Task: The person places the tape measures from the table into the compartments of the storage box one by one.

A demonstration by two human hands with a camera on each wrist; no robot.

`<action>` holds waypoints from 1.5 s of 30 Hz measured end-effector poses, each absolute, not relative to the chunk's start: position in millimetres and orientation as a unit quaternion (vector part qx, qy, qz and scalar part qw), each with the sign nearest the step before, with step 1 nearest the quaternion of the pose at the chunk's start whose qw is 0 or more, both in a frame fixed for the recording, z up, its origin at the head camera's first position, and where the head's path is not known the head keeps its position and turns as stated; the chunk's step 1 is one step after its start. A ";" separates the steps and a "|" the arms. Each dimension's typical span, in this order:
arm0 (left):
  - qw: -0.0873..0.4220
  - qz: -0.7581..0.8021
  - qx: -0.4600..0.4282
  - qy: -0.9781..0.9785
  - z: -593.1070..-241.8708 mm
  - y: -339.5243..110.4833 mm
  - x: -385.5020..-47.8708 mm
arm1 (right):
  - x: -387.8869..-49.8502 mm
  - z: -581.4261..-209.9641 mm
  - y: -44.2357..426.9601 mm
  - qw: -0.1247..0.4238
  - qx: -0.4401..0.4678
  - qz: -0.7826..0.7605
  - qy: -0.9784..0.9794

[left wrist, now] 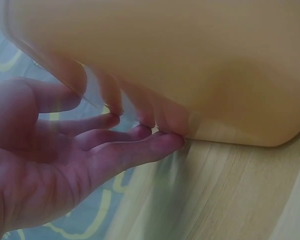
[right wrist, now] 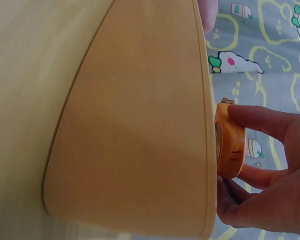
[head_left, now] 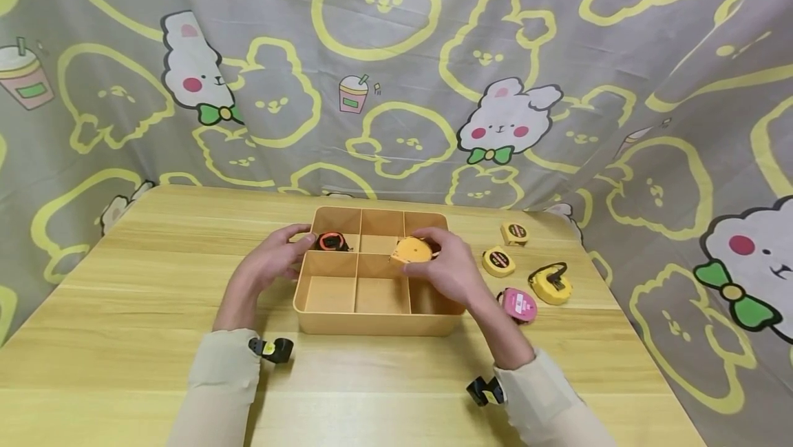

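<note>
An orange tape measure (head_left: 411, 251) is pinched between the thumb and fingers of my right hand (head_left: 451, 264), over the middle of a tan divided box (head_left: 378, 324). From the side, the right wrist view shows the orange tape measure (right wrist: 232, 142) just beyond the box rim. A black tape measure with a red ring (head_left: 331, 242) sits in the back left compartment. My left hand (head_left: 275, 254) is at the box's left side. In the left wrist view, its fairly straight fingers (left wrist: 162, 142) touch the outer wall, with the thumb near the rim.
Right of the box lie two yellow tape measures (head_left: 498, 262), a yellow one with a black strap (head_left: 551, 284) and a pink one (head_left: 519, 304). The wooden table (head_left: 155, 282) carries everything. A patterned curtain (head_left: 396, 137) hangs behind it.
</note>
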State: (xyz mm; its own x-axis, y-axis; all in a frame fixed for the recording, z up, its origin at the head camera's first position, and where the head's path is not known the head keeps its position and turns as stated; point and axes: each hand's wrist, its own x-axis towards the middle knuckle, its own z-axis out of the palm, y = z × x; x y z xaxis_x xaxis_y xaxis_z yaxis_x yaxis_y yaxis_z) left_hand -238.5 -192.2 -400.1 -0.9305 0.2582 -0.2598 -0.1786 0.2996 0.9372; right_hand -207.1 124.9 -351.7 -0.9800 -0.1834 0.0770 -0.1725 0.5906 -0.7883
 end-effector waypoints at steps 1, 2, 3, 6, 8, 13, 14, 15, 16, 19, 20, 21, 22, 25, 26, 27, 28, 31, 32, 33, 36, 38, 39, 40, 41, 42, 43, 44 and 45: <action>0.185 0.591 0.026 0.785 -400.2 -192.3 -238.6 | -206.8 -351.9 122.6 0.007 -0.103 -0.443 0.891; 0.185 0.591 0.025 0.785 -400.4 -192.3 -238.5 | -206.5 -352.0 120.0 0.009 -0.107 -0.443 0.890; 0.185 0.590 0.025 0.785 -400.4 -192.4 -238.4 | -206.1 -352.1 117.3 0.010 -0.111 -0.444 0.889; 0.185 0.588 0.024 0.787 -400.7 -192.7 -238.0 | -204.8 -352.0 109.0 0.010 -0.122 -0.444 0.888; 0.184 0.588 0.024 0.787 -400.7 -192.6 -237.8 | -203.7 -351.3 103.4 0.009 -0.131 -0.444 0.886; 0.184 0.589 0.025 0.786 -400.5 -191.6 -238.1 | -201.1 -349.7 91.3 0.008 -0.145 -0.442 0.885; 0.184 0.590 0.025 0.786 -400.4 -191.4 -238.2 | -200.6 -349.7 89.3 0.009 -0.147 -0.442 0.885; 0.184 0.590 0.025 0.786 -400.4 -191.4 -238.3 | -200.3 -349.9 87.3 0.010 -0.148 -0.439 0.886; 0.184 0.590 0.025 0.786 -400.5 -191.3 -238.5 | -199.9 -350.3 85.4 0.011 -0.149 -0.438 0.887; 0.185 0.589 0.024 0.786 -400.6 -191.2 -238.8 | -198.5 -352.0 80.6 0.021 -0.147 -0.441 0.885; 0.185 0.589 0.024 0.786 -400.6 -191.1 -238.9 | -198.1 -352.8 79.2 0.024 -0.145 -0.440 0.886; 0.185 0.588 0.024 0.787 -400.6 -191.0 -239.0 | -198.1 -353.7 77.6 0.027 -0.145 -0.439 0.886; 0.185 0.588 0.023 0.787 -400.6 -190.9 -239.1 | -198.0 -354.6 76.3 0.030 -0.145 -0.440 0.886; 0.185 0.585 0.021 0.789 -400.2 -190.6 -239.3 | -198.6 -357.1 71.9 0.034 -0.148 -0.436 0.887; 0.185 0.585 0.020 0.790 -400.0 -190.6 -239.2 | -198.8 -357.8 70.5 0.034 -0.151 -0.433 0.888; 0.185 0.584 0.020 0.790 -399.8 -190.7 -239.1 | -198.9 -358.1 69.0 0.034 -0.154 -0.430 0.889; 0.186 0.583 0.020 0.791 -399.5 -190.7 -238.8 | -198.9 -358.2 67.6 0.035 -0.156 -0.428 0.890; 0.186 0.583 0.019 0.791 -398.4 -190.8 -237.8 | -198.2 -357.6 63.0 0.032 -0.168 -0.417 0.893; 0.186 0.583 0.019 0.791 -398.1 -191.0 -237.5 | -198.0 -357.2 61.3 0.031 -0.172 -0.413 0.894; 0.185 0.583 0.019 0.791 -397.8 -191.1 -237.2 | -197.8 -356.7 59.4 0.030 -0.176 -0.411 0.894; 0.182 0.584 0.021 0.790 -397.2 -191.4 -236.5 | -197.3 -355.4 53.5 0.027 -0.187 -0.404 0.895; 0.182 0.585 0.022 0.790 -397.0 -191.5 -236.2 | -196.9 -354.5 49.6 0.029 -0.191 -0.403 0.895; 0.181 0.585 0.022 0.790 -397.0 -191.7 -236.1 | -196.7 -354.2 47.8 0.031 -0.193 -0.403 0.894; 0.182 0.585 0.022 0.790 -397.0 -191.8 -236.1 | -196.4 -353.8 46.2 0.034 -0.194 -0.404 0.893; 0.182 0.585 0.022 0.790 -397.0 -191.9 -236.0 | -196.2 -353.7 44.6 0.037 -0.194 -0.406 0.892; 0.182 0.585 0.023 0.790 -397.1 -192.0 -236.2 | -196.1 -353.8 43.0 0.040 -0.192 -0.408 0.892; 0.182 0.585 0.023 0.790 -397.3 -192.1 -236.5 | -196.1 -353.7 41.6 0.041 -0.191 -0.410 0.891; 0.182 0.585 0.024 0.790 -397.5 -192.2 -236.8 | -196.2 -353.8 40.3 0.042 -0.192 -0.412 0.890; 0.182 0.585 0.026 0.790 -397.7 -192.3 -237.1 | -196.2 -353.9 38.9 0.043 -0.191 -0.413 0.890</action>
State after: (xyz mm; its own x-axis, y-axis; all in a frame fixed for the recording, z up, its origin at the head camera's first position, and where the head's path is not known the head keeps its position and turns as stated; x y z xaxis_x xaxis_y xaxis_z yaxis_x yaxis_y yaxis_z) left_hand -237.1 -192.3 -397.7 -0.9327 0.2534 -0.2566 -0.1717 0.3135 0.9339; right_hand -196.2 38.9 -353.9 -0.9232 -0.3755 0.0822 -0.3053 0.5863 -0.7504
